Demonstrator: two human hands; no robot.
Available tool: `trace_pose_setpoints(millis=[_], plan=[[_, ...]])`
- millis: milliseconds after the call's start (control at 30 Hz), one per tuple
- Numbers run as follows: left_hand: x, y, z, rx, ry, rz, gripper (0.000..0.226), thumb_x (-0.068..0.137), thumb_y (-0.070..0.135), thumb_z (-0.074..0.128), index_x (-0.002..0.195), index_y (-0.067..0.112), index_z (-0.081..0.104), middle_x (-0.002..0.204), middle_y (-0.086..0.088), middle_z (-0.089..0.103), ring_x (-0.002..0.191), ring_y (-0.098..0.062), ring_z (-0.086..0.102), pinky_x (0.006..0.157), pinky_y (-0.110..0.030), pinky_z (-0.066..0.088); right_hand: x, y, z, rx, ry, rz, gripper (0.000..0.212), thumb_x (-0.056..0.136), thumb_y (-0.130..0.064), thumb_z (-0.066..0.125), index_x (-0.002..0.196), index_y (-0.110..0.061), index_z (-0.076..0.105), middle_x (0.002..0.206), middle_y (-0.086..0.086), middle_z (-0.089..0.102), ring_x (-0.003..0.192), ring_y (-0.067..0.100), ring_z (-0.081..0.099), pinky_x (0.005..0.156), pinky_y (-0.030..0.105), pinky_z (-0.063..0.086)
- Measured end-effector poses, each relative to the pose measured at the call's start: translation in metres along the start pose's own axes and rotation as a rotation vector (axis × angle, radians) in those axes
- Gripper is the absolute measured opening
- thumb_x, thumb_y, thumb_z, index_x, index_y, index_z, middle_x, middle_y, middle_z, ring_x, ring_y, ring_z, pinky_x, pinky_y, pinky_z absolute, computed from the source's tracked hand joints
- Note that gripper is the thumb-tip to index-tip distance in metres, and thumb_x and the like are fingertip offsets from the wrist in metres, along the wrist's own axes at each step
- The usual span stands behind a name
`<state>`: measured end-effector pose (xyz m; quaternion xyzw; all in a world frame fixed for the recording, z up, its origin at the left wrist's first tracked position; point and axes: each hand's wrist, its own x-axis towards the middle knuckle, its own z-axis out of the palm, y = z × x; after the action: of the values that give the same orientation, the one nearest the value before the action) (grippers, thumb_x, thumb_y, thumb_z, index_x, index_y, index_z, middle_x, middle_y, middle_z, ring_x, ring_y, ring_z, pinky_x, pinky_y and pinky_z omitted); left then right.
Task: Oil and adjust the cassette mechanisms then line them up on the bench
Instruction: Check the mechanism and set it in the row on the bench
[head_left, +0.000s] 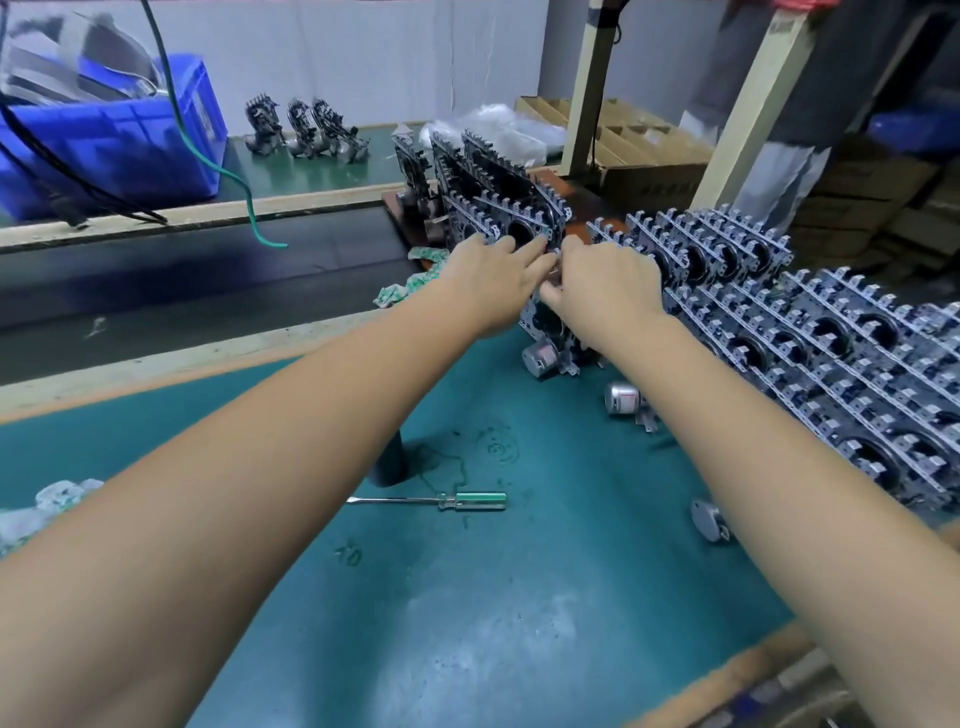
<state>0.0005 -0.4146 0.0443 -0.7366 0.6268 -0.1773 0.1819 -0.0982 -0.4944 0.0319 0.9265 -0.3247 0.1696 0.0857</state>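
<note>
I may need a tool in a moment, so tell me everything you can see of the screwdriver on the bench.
The screwdriver lies flat on the teal bench mat, in the gap between the person's two forearms. Its handle is clear plastic with green stripes and points right; a thin bare metal shaft runs left to a narrow tip, whose shape is too small to tell. Neither hand touches it, and it rests apart from the mechanisms, beside a dark cylinder standing just behind it.
</note>
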Motion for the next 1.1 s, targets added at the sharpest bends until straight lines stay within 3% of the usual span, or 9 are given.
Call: trace_pose_setpoints(millis=[167, 333, 433, 567, 667, 733, 900, 1000, 1100], plan=[[-0.058, -0.010, -0.033, -0.067, 0.278, -0.039, 0.028, 0.093, 0.029, 0.041, 0.111, 0.014, 0.058, 0.118, -0.002, 0.056, 0.112, -0.024, 0.047, 0.085, -0.034, 0.033, -0.037, -0.030, -0.049, 0.148, 0.092, -0.079, 0.021, 0.091, -0.036, 0.048, 0.092, -0.015, 0.050, 0.092, 0.013, 0.065, 0.078, 0.032, 0.055, 0.059, 0.033, 0.029], [-0.172, -0.028, -0.031, -0.180, 0.430, -0.102, 0.037, 0.080, 0.029, 0.032, 0.075, 0.012, 0.064, 0.078, -0.006, 0.064, 0.078, -0.030, 0.059, 0.063, -0.036, 0.040, -0.086, -0.101, -0.085, 0.390, 0.056, -0.280, 0.022, 0.084, -0.044, 0.045, 0.080, -0.022, 0.046, 0.076, 0.005, 0.065, 0.076, 0.033, 0.059, 0.057, 0.034, 0.036], [-0.240, -0.039, -0.017, -0.247, 0.386, -0.219, 0.035, 0.074, 0.024, 0.033, 0.060, 0.011, 0.062, 0.061, -0.004, 0.061, 0.058, -0.028, 0.058, 0.049, -0.031, 0.045, -0.104, -0.157, -0.087, 0.464, -0.021, -0.429, 0.021, 0.085, -0.044, 0.046, 0.077, -0.025, 0.041, 0.078, 0.002, 0.065, 0.078, 0.031, 0.059, 0.055, 0.034, 0.027], [-0.322, -0.052, 0.018, -0.274, 0.210, -0.360, 0.033, 0.074, 0.025, 0.036, 0.058, 0.012, 0.061, 0.058, -0.001, 0.059, 0.055, -0.026, 0.057, 0.044, -0.030, 0.045, -0.124, -0.235, -0.072, 0.505, -0.151, -0.638, 0.023, 0.091, -0.043, 0.045, 0.081, -0.023, 0.041, 0.086, 0.007, 0.065, 0.081, 0.032, 0.058, 0.056, 0.034, 0.020], [-0.374, -0.067, 0.045, -0.253, 0.083, -0.546, 0.011, 0.076, 0.018, 0.067, 0.069, 0.009, 0.069, 0.067, -0.005, 0.064, 0.059, -0.029, 0.060, 0.048, -0.037, 0.051, -0.131, -0.293, -0.058, 0.518, -0.192, -0.775, 0.020, 0.095, -0.037, 0.043, 0.088, -0.019, 0.047, 0.094, 0.007, 0.066, 0.087, 0.032, 0.059, 0.059, 0.033, 0.025], [-0.401, -0.081, 0.061, -0.237, 0.078, -0.755, 0.019, 0.070, 0.013, 0.081, 0.085, 0.007, 0.071, 0.079, -0.010, 0.067, 0.069, -0.033, 0.063, 0.054, -0.040, 0.051, -0.125, -0.331, -0.052, 0.553, -0.206, -0.804, 0.018, 0.096, -0.029, 0.044, 0.103, -0.016, 0.054, 0.103, 0.007, 0.065, 0.094, 0.032, 0.059, 0.062, 0.033, 0.031], [-0.428, -0.128, 0.093, -0.293, 0.076, -1.343, 0.040, 0.091, 0.031, 0.060, 0.121, 0.006, 0.055, 0.115, -0.019, 0.056, 0.099, -0.043, 0.058, 0.072, -0.049, 0.046, -0.089, -0.417, -0.051, 0.568, -0.135, -0.863, 0.041, 0.088, 0.001, 0.046, 0.125, -0.014, 0.048, 0.117, 0.006, 0.056, 0.105, 0.029, 0.056, 0.068, 0.034, 0.036], [-0.427, -0.146, 0.109, -0.323, -0.037, -1.443, 0.046, 0.094, 0.039, 0.053, 0.123, 0.004, 0.051, 0.121, -0.021, 0.055, 0.103, -0.046, 0.057, 0.081, -0.050, 0.045, -0.081, -0.451, -0.046, 0.450, -0.079, -0.985, 0.052, 0.088, -0.002, 0.050, 0.135, -0.018, 0.038, 0.120, 0.004, 0.049, 0.107, 0.026, 0.052, 0.066, 0.034, 0.036], [-0.427, -0.158, 0.121, -0.344, -0.043, -1.466, 0.040, 0.096, 0.033, 0.048, 0.114, -0.002, 0.052, 0.116, -0.025, 0.057, 0.103, -0.046, 0.056, 0.081, -0.048, 0.044, -0.072, -0.471, -0.039, 0.307, 0.021, -1.103, 0.043, 0.097, -0.012, 0.042, 0.138, -0.024, 0.036, 0.128, 0.001, 0.044, 0.113, 0.020, 0.047, 0.067, 0.030, 0.037]])
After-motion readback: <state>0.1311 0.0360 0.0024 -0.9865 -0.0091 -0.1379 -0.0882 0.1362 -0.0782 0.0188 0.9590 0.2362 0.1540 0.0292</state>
